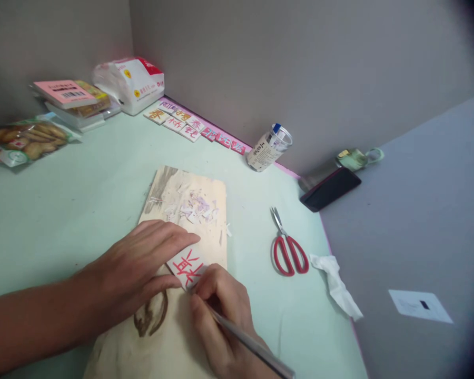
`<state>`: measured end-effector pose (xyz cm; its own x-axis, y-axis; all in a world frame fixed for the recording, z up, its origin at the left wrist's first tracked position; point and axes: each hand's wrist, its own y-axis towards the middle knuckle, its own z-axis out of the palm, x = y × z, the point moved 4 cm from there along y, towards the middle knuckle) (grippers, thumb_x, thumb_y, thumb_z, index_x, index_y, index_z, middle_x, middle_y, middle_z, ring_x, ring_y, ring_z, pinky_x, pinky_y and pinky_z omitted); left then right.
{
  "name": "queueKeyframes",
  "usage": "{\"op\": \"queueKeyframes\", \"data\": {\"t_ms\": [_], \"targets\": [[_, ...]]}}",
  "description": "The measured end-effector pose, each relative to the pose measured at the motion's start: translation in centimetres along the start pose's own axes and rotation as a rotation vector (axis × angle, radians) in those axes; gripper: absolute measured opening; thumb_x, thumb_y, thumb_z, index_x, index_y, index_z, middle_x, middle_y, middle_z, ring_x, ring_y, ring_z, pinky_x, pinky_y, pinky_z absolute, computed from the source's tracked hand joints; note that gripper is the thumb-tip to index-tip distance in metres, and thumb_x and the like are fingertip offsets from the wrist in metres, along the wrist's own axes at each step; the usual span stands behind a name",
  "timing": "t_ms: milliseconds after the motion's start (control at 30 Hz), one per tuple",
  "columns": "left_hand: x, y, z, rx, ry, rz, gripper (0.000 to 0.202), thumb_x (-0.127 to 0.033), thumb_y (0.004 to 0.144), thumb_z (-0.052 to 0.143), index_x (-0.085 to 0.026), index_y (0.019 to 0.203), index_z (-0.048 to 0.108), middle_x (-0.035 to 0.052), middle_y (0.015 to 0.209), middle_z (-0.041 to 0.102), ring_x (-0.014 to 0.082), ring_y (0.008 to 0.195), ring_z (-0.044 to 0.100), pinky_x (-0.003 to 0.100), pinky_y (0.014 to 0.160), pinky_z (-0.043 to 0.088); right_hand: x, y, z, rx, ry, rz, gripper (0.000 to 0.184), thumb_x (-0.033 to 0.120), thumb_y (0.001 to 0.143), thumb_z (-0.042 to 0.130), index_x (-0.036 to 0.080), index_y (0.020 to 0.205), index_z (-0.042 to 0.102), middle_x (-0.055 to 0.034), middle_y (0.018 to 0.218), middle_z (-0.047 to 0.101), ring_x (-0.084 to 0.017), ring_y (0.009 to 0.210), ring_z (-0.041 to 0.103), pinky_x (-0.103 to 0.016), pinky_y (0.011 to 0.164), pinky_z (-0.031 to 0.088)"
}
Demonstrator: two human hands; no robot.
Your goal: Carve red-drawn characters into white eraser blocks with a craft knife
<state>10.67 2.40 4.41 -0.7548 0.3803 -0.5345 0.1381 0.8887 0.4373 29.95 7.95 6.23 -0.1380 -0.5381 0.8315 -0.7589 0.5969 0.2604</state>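
Note:
My left hand (pixel 142 266) lies flat on a wooden board (pixel 205 202), its fingers pressing down a small white tile with a red character (pixel 188 268). My right hand (pixel 221 316) is closed round a thin metal carving knife (pixel 253 345), its tip hidden at the tile's near edge. Pale shavings (pixel 191 208) are scattered over the board's far part. A dark curved mark (pixel 152 316) shows on the board near my left wrist.
Red-handled scissors (pixel 287 247) and a crumpled tissue (pixel 335 284) lie right of the board. Several carved tiles (pixel 181 123) line the back wall beside a tipped jar (pixel 268 147). A phone (pixel 331 188), snack bag (pixel 23 139), boxes (pixel 73 100) and plastic bag (pixel 132 81) sit around.

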Motion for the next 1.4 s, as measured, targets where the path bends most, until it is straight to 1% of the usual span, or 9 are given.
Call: {"op": "queueKeyframes", "data": {"t_ms": [167,433,533,667,800,933,1100,1267,1400], "targets": [[0.3,0.0,0.3,-0.044,0.065,0.066,0.038,-0.047,0.125,0.041,-0.021,0.149,0.056,0.0049,0.131,0.077,0.0242,0.122,0.069,0.036,0.115,0.043,-0.2,-0.1,-0.1,0.011,-0.015,0.003,0.015,0.015,0.103,0.052,0.027,0.098,0.045,0.0037,0.084,0.052,-0.014,0.068,0.05,-0.029,0.064,0.037],[0.8,-0.5,0.6,-0.037,0.022,0.048,0.036,-0.035,0.12,0.055,-0.024,0.154,0.056,0.0051,0.135,0.077,0.0257,0.125,0.069,0.038,0.116,0.046,-0.2,-0.3,0.0,-0.031,-0.014,0.001,0.016,0.015,0.105,0.051,0.027,0.097,0.046,0.0051,0.08,0.05,-0.013,0.063,0.047,-0.029,0.061,0.035],[0.2,-0.9,0.7,-0.02,0.007,0.016,0.042,-0.035,0.117,0.058,-0.024,0.157,0.053,0.0067,0.143,0.072,0.0272,0.133,0.066,0.039,0.12,0.045,0.2,-0.2,0.2,-0.073,-0.077,-0.03,0.018,0.012,0.105,0.052,0.027,0.095,0.047,0.0057,0.077,0.05,-0.013,0.061,0.047,-0.028,0.06,0.035],[-1.1,-0.6,0.7,-0.021,0.04,0.019,0.047,-0.042,0.113,0.065,-0.024,0.155,0.052,0.0074,0.139,0.073,0.0306,0.13,0.068,0.043,0.119,0.048,0.8,0.1,0.2,-0.149,-0.171,-0.08,0.02,0.01,0.099,0.057,0.026,0.092,0.048,0.006,0.075,0.053,-0.012,0.06,0.051,-0.027,0.059,0.037],[-1.8,-0.1,0.7,-0.047,0.153,0.056,0.039,-0.029,0.114,0.053,-0.02,0.152,0.05,0.0091,0.136,0.075,0.0294,0.127,0.071,0.044,0.123,0.046,1.1,0.2,0.3,-0.159,-0.189,-0.112,0.02,0.009,0.098,0.057,0.026,0.092,0.049,0.0059,0.074,0.054,-0.012,0.06,0.052,-0.026,0.059,0.039],[-1.0,-0.6,1.4,-0.016,0.167,0.077,0.048,-0.026,0.112,0.051,-0.018,0.159,0.046,0.0111,0.149,0.073,0.0298,0.141,0.067,0.045,0.132,0.042,1.0,0.3,0.3,-0.137,-0.166,-0.123,0.02,0.01,0.098,0.058,0.027,0.094,0.048,0.0055,0.075,0.055,-0.012,0.061,0.053,-0.026,0.059,0.04],[1.0,-2.3,2.5,-0.007,-0.002,0.064,0.056,-0.037,0.117,0.05,-0.024,0.17,0.04,0.0091,0.161,0.067,0.0276,0.154,0.059,0.047,0.142,0.033,1.0,0.6,-0.2,-0.077,-0.176,-0.206,0.021,0.01,0.097,0.06,0.027,0.098,0.05,0.0035,0.078,0.06,-0.015,0.066,0.056,-0.028,0.063,0.043],[1.9,-2.7,2.6,0.058,-0.11,0.081,0.062,-0.042,0.118,0.054,-0.032,0.176,0.037,0.0052,0.167,0.065,0.0287,0.161,0.054,0.049,0.142,0.035,0.2,0.7,-0.6,0.015,0.011,0.009,0.02,0.019,0.102,0.068,0.026,0.091,0.053,0.0046,0.077,0.058,-0.013,0.064,0.052,-0.028,0.064,0.041],[1.7,-2.3,1.7,0.099,-0.131,0.14,0.059,-0.046,0.12,0.055,-0.031,0.174,0.04,0.0033,0.166,0.066,0.0236,0.164,0.051,0.04,0.144,0.031,-0.5,0.4,-0.9,-0.013,0.228,0.209,0.026,0.029,0.104,0.075,0.024,0.085,0.058,0.004,0.075,0.059,-0.013,0.064,0.051,-0.027,0.061,0.041]]}}
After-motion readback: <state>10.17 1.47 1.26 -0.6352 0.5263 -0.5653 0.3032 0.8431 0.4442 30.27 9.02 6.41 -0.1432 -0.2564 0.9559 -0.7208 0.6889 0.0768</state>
